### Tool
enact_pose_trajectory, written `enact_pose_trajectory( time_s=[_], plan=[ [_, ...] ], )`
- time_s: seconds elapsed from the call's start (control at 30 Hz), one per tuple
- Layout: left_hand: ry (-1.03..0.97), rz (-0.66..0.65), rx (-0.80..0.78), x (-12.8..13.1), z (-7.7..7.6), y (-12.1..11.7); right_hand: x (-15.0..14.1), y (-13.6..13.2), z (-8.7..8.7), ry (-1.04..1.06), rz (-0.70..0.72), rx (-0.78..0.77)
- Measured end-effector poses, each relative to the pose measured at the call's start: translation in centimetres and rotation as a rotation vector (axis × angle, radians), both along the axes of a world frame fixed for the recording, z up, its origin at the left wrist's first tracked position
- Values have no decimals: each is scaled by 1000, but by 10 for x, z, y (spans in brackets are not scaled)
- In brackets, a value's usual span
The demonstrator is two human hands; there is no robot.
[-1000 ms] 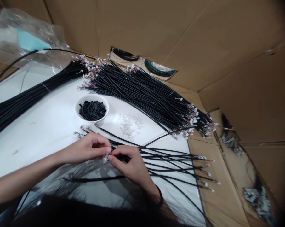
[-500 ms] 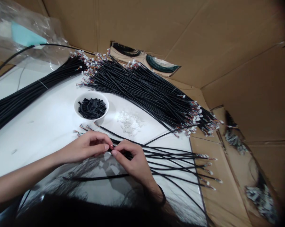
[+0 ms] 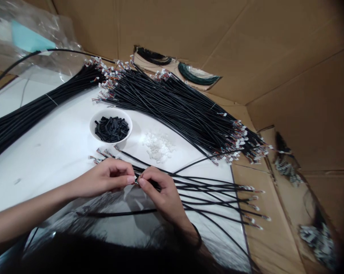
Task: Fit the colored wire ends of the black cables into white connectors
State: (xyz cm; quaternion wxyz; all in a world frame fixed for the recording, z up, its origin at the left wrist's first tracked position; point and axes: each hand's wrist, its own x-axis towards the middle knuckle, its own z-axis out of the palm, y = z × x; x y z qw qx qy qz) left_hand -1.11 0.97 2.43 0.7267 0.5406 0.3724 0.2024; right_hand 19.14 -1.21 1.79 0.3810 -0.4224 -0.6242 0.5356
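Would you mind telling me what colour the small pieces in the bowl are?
The pieces are black, seen best in the head view.

Cardboard wall (image 3: 194, 26) — crumpled plastic bag (image 3: 64, 35)

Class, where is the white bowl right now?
In the head view, the bowl stands left of centre, beyond the left hand and just left of the white pieces.

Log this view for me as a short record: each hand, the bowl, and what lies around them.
Left hand: pinching thin wires
Right hand: fingertips on the wires, close to the left's
Loose cables: under and around both hands
Bowl: white, holding short black tubes
White pieces: loose heap, right of the bowl
Cable pile: behind the heap
Tied bundle: far left
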Motion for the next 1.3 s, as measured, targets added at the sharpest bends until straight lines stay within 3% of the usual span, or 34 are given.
enact_pose_trajectory(
  time_s=[0.3, 0.93, 1.17, 1.3],
  plan=[
    [-156, 39, -188, 7, -9, -1, 5, 3, 3, 55, 134, -134],
    [-189, 97, -194, 12, -16, -5, 10, 5, 2, 71, 234, -282],
    [-156, 135, -141, 13, -14, -6, 7, 5, 2, 86, 219, -393],
    [-119, 166, -104, 9, -9, -4, 3, 3, 1, 96, 97, -344]
  ],
)
